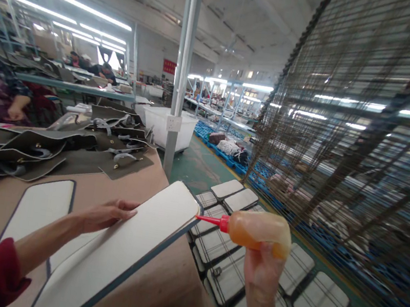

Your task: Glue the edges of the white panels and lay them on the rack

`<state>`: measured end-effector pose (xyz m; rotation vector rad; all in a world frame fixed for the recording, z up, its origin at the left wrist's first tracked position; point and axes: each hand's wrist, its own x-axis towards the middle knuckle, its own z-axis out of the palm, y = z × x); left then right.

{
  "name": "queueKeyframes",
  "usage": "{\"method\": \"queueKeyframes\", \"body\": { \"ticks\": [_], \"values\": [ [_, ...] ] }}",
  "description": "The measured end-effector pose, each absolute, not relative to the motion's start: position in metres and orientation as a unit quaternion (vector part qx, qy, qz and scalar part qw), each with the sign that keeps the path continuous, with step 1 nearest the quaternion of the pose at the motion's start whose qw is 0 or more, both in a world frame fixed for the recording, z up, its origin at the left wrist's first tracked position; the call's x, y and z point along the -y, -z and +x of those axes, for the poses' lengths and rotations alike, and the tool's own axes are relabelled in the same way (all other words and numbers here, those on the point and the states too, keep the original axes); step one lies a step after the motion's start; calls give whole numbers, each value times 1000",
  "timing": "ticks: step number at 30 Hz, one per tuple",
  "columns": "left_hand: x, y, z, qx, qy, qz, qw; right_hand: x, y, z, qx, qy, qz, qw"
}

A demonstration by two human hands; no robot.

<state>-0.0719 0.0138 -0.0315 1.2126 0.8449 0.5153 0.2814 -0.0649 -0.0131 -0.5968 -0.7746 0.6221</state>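
My left hand [111,215] grips the near-left edge of a long white panel [133,238] with rounded corners and a dark border, fingers under it and thumb on top. The panel is tilted up off the table. In my right hand [265,267] is a squeeze bottle [258,230] of amber liquid with a red nozzle, lying nearly level. Its tip touches or almost touches the panel's far right edge, close to the corner. More white panels [41,205] with dark borders lie on the table beneath my left arm.
Grey-brown pieces with handles [86,140] are heaped at the table's left. A metal rack [350,119] rises on the right, above rows of white panels [325,302]. A post [182,77] and white bin [188,133] stand ahead. A co-worker's hand [18,108] shows at far left.
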Motion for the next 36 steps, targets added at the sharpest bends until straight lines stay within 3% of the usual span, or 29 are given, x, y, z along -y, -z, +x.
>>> {"method": "queueKeyframes", "body": {
  "ticks": [36],
  "values": [
    [-4,59,-51,-412,-356,430,720,45,41,278,339,-283,-332,833]
  ]
}}
